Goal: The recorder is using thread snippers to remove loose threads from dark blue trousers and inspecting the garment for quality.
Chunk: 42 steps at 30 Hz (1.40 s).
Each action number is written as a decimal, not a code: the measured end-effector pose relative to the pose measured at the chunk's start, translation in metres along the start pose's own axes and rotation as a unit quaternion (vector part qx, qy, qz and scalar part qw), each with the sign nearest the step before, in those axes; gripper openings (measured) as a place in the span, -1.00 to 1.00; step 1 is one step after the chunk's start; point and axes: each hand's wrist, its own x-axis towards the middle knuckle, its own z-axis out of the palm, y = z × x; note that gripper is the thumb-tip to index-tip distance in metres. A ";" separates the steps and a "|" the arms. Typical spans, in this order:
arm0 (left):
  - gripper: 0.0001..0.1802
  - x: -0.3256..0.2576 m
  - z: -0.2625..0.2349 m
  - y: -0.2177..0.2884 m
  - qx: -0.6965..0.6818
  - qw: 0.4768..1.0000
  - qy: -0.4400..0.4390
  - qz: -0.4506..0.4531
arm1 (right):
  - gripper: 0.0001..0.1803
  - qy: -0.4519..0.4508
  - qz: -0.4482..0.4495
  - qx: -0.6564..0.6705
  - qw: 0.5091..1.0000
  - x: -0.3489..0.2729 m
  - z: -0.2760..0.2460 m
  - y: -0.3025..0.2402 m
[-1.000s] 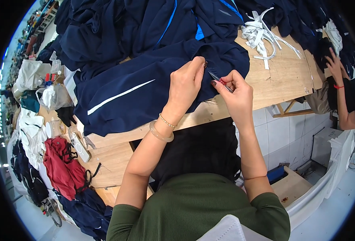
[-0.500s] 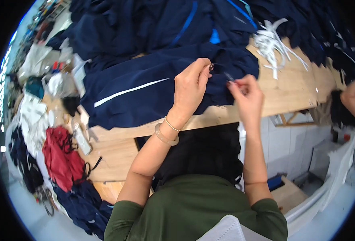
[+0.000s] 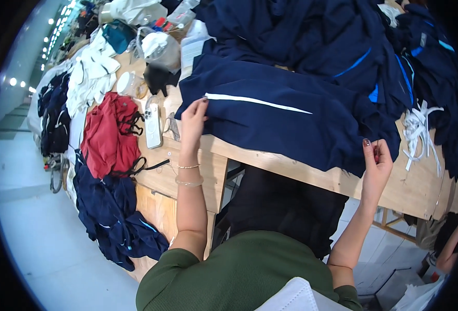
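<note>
So both hands were bunched together over one spot on the navy garment (image 3: 286,122) a second ago, and now they've spread wide apart. The left hand (image 3: 193,120) has gone out to the far left edge of the fabric, fingers pinched on the corner right by the start of the white stripe (image 3: 257,101). The right hand (image 3: 376,165) sits at the opposite lower edge near the front of the wooden table (image 3: 410,189), closed around a small reddish tool, could be thread snips but it's too small to say for sure. The garment itself lies flat-ish across the table, stripe side up, with a bigger heap of navy and blue clothes (image 3: 343,46) piled behind it. My read: the close-up work on that one spot looks finished, and the piece is being stretched out or shifted to get at another part. Off to the left there's a phone (image 3: 153,126) lying on the table, a red garment (image 3: 110,135) hanging over the edge, and a bundle of white cords (image 3: 420,129) sits over on the right.
</note>
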 end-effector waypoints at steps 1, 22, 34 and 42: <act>-0.69 -0.002 0.004 0.006 -0.003 1.000 -0.008 -0.003 | -0.66 -0.013 -0.013 -0.011 1.000 0.000 0.009 -0.002; -0.60 -0.032 -0.007 0.059 -0.350 0.915 -0.201 -0.006 | -0.79 -0.249 -0.225 0.031 0.942 0.006 0.142 -0.076; -0.75 -0.061 0.027 0.077 -0.334 0.886 -0.320 0.008 | -0.82 -0.117 -0.102 0.241 0.958 0.035 0.133 -0.076; -0.74 -0.070 0.051 0.088 -0.279 0.873 -0.400 0.011 | -0.82 -0.228 -0.243 0.053 0.941 0.012 0.112 -0.092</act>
